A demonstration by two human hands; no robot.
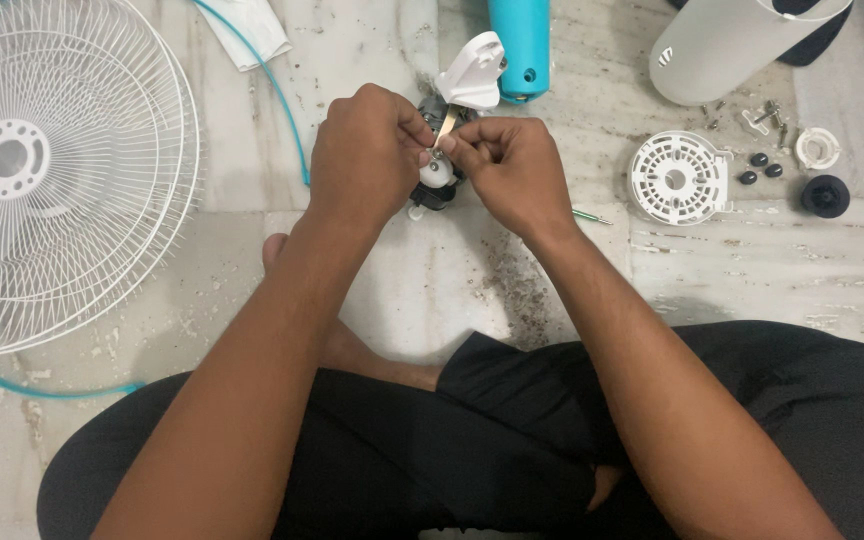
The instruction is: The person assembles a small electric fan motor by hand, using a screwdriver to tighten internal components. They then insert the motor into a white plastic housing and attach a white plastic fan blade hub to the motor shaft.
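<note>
My left hand [364, 150] and my right hand [514, 170] meet over a small fan motor assembly [438, 180] standing on the marble floor. Both hands pinch a thin, pale metal strip [447, 124] that rises from the motor's top. A white plastic bracket [472, 72] sticks up just behind the strip. Most of the motor is hidden by my fingers.
White wire fan grilles [52, 170] lie at the left with a teal ring under them. A teal tube [520, 45] and a white stand column [732, 45] lie at the back. A white round cover [678, 178], screws [770, 115], black caps [762, 166] and a black knob [825, 195] lie at the right. A thin green-handled tool [590, 215] lies beside my right wrist.
</note>
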